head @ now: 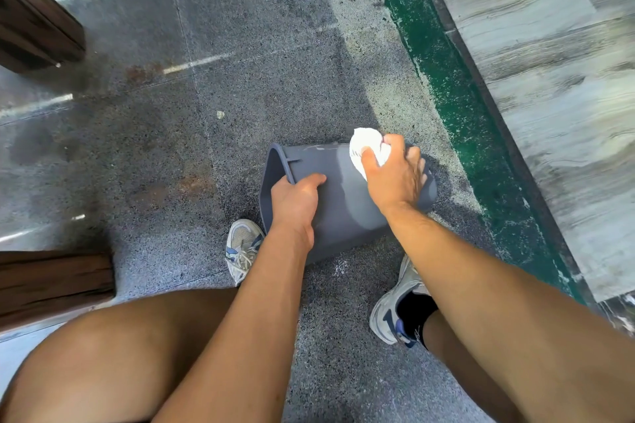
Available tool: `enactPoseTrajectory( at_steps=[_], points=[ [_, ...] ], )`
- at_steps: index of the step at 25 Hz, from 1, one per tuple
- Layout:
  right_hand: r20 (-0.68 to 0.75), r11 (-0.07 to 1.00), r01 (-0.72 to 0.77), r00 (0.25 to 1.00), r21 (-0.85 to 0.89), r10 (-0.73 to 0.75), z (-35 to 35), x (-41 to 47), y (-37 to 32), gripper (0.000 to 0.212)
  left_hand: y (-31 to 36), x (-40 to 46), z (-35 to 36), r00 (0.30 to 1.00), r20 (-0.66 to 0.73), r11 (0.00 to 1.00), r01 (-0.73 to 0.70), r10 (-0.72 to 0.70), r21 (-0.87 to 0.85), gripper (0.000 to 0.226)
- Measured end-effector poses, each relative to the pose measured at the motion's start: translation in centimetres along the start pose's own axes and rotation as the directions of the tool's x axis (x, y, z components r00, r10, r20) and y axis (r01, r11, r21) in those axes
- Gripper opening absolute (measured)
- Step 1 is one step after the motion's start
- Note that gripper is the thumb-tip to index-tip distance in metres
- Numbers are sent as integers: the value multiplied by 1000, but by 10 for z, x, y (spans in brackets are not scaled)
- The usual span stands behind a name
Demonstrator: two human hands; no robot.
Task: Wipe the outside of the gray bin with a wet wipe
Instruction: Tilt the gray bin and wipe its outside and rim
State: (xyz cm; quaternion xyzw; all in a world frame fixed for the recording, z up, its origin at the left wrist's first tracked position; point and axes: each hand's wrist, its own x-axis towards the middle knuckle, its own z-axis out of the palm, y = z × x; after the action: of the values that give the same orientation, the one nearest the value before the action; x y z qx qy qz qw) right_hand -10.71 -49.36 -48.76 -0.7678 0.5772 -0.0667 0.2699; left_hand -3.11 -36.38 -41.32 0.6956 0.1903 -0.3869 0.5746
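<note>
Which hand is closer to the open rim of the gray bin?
Left. The left hand grips the rim of the gray bin, which lies tipped on the floor. The right hand presses the wet wipe against the bin's side near its base, away from the rim.

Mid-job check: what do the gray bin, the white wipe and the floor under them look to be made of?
Gray bin: likely molded plastic with a smooth matte finish; thin rim, soft sheen on its side.
Crumpled white wet wipe: soft paper or nonwoven sheet, bunched under the right hand; which one is unclear.
Speckled gray floor: seemingly granite or terrazzo slabs, with visible joints and grainy flecks.
</note>
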Motion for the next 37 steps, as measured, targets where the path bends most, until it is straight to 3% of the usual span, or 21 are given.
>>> enactPoseTrajectory(
  at_steps=[10, 27, 32, 37],
  points=[
    [-14, 994, -97, 995, 43, 98, -5, 30, 44, 45, 7, -1, 5, 999, -31, 995, -26, 29, 100, 18],
    [-86, 957, -211, 969, 197, 231, -12, 55, 95, 46, 4, 10, 2, 992, 34, 975, -129, 125, 180, 16],
    [-14, 896, -394, 914, 205, 405, -9, 56, 127, 49, 5, 12, -4, 991, 62, 976, -125, 116, 180, 17],
    [11, 733, -644, 753, 221, 658, -2, 34, 157, 56, 6, 16, -5, 993, 70, 979, -108, 97, 171, 16]
  ],
)
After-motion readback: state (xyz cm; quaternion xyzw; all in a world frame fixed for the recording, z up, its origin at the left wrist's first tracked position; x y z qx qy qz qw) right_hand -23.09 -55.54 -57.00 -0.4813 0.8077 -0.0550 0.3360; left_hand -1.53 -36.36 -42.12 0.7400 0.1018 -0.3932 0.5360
